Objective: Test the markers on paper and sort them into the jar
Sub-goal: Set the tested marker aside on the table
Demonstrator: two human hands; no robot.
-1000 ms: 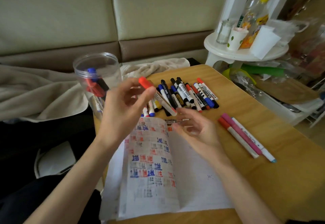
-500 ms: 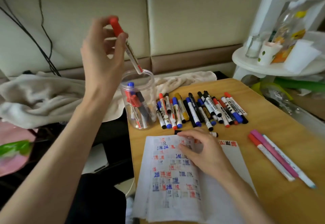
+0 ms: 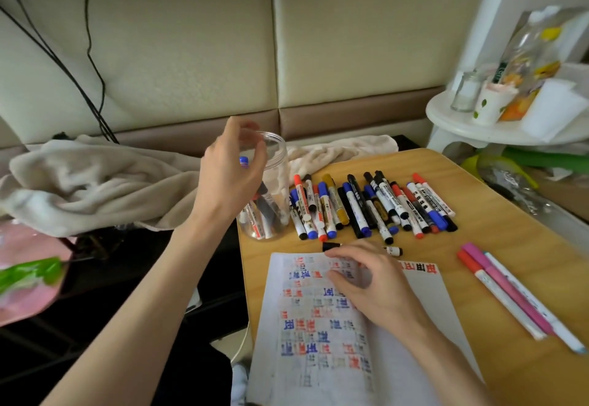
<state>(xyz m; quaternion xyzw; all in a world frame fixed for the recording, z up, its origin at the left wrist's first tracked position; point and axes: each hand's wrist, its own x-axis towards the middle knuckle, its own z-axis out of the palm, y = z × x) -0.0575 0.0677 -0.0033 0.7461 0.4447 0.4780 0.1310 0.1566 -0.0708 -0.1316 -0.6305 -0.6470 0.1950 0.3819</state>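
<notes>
The left hand (image 3: 232, 169) hovers at the mouth of the clear plastic jar (image 3: 277, 188), fingers released and empty, while the right hand (image 3: 373, 281) rests relaxed fingers on the scribbled white paper (image 3: 306, 351), steadying it below the row of unsorted markers (image 3: 357, 204) on the wooden bench (image 3: 497, 246).

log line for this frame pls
left hand empty at jar mouth | right hand resting on paper | marker pile on table

Wooden table (image 3: 497, 243) with jar (image 3: 281, 182), loose markers (image 3: 366, 208), scribbled paper (image 3: 430, 300), three pens (image 3: 510, 291)
</notes>
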